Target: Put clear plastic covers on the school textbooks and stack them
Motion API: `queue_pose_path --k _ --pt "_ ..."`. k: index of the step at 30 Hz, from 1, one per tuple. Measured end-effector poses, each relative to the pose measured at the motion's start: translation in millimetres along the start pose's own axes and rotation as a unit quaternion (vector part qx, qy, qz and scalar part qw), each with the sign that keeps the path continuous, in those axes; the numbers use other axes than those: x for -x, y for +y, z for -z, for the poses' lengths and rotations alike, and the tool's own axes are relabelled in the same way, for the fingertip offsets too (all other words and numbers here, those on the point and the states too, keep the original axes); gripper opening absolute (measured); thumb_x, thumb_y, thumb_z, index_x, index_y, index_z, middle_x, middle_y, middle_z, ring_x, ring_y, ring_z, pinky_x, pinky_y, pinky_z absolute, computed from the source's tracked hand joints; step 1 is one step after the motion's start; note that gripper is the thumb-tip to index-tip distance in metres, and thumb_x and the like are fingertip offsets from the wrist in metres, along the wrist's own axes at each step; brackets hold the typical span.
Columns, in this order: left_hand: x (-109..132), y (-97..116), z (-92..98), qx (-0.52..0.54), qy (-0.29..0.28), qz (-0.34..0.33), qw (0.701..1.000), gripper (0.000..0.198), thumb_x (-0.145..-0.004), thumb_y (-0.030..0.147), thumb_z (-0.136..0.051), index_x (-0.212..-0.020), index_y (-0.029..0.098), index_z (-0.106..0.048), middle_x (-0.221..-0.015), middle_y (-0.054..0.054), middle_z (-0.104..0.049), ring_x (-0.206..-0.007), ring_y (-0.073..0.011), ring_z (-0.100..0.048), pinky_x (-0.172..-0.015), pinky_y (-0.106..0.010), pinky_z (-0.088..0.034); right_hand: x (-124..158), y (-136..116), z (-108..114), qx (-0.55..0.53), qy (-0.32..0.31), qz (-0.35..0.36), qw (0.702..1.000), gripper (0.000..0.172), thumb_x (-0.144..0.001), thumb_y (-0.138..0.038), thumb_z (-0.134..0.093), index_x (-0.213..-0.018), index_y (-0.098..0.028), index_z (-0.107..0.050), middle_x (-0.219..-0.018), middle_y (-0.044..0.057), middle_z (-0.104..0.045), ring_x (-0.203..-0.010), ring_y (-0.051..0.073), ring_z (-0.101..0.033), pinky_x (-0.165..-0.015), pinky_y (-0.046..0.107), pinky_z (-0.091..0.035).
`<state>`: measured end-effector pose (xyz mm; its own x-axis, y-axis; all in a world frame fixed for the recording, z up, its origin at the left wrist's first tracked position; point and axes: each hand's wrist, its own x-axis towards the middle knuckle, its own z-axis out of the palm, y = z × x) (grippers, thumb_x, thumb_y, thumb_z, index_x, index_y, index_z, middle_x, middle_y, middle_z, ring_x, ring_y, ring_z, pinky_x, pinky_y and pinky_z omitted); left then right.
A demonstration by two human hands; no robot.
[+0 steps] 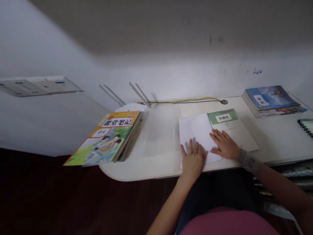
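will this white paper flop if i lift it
Likely yes: the white paper looks thin, lying flat under the left hand, so it would probably sag when lifted. It may also slide easily on the smooth white desk.

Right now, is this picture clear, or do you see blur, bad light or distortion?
In the head view, the desk looks tilted and stretched, the floor falls nearly black, and the phone is pixelated; the left hand and right hand stay clear.
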<state>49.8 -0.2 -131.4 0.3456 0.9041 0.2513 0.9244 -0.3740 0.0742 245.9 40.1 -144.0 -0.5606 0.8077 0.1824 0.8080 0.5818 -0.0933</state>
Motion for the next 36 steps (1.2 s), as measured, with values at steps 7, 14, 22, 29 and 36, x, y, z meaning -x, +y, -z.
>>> queue_pose_path --k 7,14,22,29,36 --pt "6 -31 17.8 -0.047 0.015 0.053 0.997 0.044 -0.088 0.019 -0.042 -0.132 0.016 -0.048 -0.141 -0.016 -0.042 -0.135 -0.0353 -0.027 -0.103 -0.062 -0.027 -3 -6 1 0.018 -0.013 -0.028 0.999 0.063 -0.089 -0.051 -0.043 -0.138 -0.011 -0.040 -0.147 0.018 -0.030 -0.136 0.030 -0.026 -0.109 0.051 -0.022" --pt "23 -85 37.9 0.088 -0.040 0.259 0.961 0.051 -0.083 0.023 -0.045 -0.132 0.009 -0.041 -0.093 -0.016 -0.067 -0.084 -0.0285 -0.065 -0.075 -0.043 -0.049 25 -53 -3 -0.003 0.028 -0.045 0.999 0.077 -0.079 -0.059 -0.054 -0.137 -0.010 -0.041 -0.146 0.025 -0.029 -0.137 0.038 -0.020 -0.106 0.053 -0.028" --pt "15 -61 86.5 0.602 0.196 0.176 0.754 0.039 -0.073 0.030 -0.065 -0.108 0.022 -0.051 -0.057 0.009 -0.050 -0.057 -0.0098 -0.054 -0.087 -0.039 -0.048 33 -53 -7 -0.134 0.075 -0.054 0.987 0.073 -0.083 -0.034 -0.056 -0.145 -0.013 -0.024 -0.149 0.019 -0.027 -0.136 0.032 -0.027 -0.106 0.048 -0.034" --pt "-12 -17 67.8 0.472 0.239 -0.074 0.846 0.067 -0.087 0.052 -0.042 -0.144 0.024 -0.020 -0.136 -0.017 -0.045 -0.128 -0.0282 -0.041 -0.103 -0.051 -0.033 49 -16 3 -0.395 0.114 -0.108 0.905 0.042 -0.088 -0.027 -0.043 -0.128 -0.020 -0.054 -0.111 0.007 -0.067 -0.101 0.023 -0.061 -0.088 0.037 -0.049" --pt "-77 -44 6.5 0.144 0.168 -0.018 0.975 0.072 -0.085 0.053 -0.046 -0.142 0.013 -0.029 -0.152 -0.022 -0.012 -0.140 -0.0361 0.000 -0.107 -0.061 -0.009 64 35 38 -0.497 0.001 -0.150 0.855 0.038 -0.083 -0.046 -0.052 -0.066 -0.015 -0.065 -0.059 -0.001 -0.060 -0.058 0.014 -0.054 -0.059 0.027 -0.043"
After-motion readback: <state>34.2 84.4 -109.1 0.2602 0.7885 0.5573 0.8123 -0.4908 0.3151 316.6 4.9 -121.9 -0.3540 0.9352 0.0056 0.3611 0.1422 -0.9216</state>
